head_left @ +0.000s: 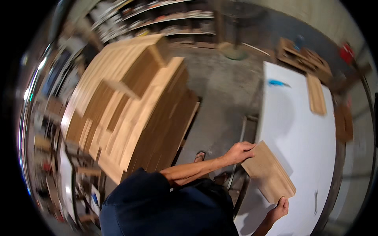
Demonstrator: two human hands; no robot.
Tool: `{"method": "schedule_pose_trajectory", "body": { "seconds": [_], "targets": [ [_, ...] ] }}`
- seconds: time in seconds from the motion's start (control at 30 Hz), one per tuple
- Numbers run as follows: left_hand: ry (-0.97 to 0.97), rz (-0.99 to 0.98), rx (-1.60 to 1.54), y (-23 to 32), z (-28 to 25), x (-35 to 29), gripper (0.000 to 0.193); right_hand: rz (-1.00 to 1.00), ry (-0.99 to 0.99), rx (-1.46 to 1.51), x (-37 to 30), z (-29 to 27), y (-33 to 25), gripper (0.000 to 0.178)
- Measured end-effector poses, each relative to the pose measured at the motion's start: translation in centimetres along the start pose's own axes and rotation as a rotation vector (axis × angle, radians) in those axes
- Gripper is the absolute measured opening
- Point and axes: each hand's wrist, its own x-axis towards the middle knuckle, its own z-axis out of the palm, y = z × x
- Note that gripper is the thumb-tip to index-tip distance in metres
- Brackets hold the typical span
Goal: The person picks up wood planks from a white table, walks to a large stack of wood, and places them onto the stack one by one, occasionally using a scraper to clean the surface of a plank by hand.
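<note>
A flat wooden board [267, 173] with a moulded long edge is held between my two hands over the white tabletop [293, 157]. My left hand [240, 152] grips its far left corner, thumb and fingers closed on it. At the near right corner, my right hand [280, 208] pinches the board's end. The board is tilted and casts a shadow on the white surface. Farther up the same table lies a similar wooden piece [316, 94], near the right edge.
A tall stack of wooden boards [130, 102] stands on the floor to my left. On the white table are a blue-handled tool [278, 83] and a wrench [315, 202]. Wooden offcuts [303, 59] sit past its far end. Loaded shelves [169, 19] line the back.
</note>
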Motion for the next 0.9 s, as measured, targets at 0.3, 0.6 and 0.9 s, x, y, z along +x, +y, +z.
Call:
{"method": "schedule_pose_trajectory", "body": {
  "seconds": [0.3,0.6,0.9],
  "targets": [
    [0.872,-0.257,0.112,-1.0,-16.5,-17.5,0.033,0.164,-0.821,-0.095,-0.2,23.8,-1.0,0.014],
    [1.459,-0.365,-0.571,-1.6,-29.4,-34.3,0.032,0.187,-1.450,-0.178,-17.2,47.0,0.8,0.027],
    [1.682,-0.399,-0.573,-7.8,-43.7,-46.1,0.028,0.116,-1.865,-0.215,-37.3,69.4,4.8,0.024]
  ]
}}
